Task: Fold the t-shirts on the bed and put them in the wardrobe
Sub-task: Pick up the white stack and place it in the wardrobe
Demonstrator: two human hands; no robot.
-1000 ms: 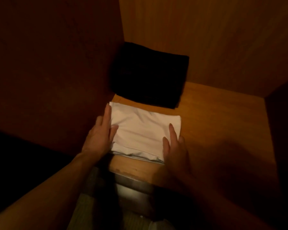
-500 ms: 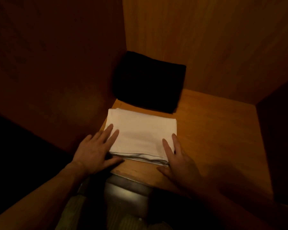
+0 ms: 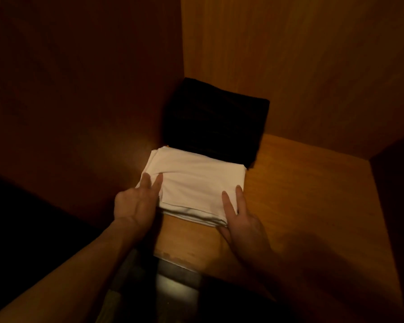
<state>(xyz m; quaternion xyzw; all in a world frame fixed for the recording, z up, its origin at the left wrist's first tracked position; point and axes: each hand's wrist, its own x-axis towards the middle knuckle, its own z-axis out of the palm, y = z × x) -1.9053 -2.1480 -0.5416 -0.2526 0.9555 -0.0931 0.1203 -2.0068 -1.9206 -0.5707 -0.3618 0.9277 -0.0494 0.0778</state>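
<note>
head view, wardrobe shelf. i see the folded white t-shirt point(image 3: 197, 187) lying on the shelf point(image 3: 313, 206) between my hands, its far edge now touching the folded black t-shirt point(image 3: 216, 122) just beyond my fingertips; half a second ago a gap showed there. left hand point(image 3: 135, 203) and right hand point(image 3: 240, 217) are apart, fingers straight, pressing the near corners, clamping nothing. i judge the shirt pushed home, and this placement nearly finished.

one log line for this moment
stage: placing | white t-shirt on wardrobe shelf | left hand, right hand flat on it
</note>
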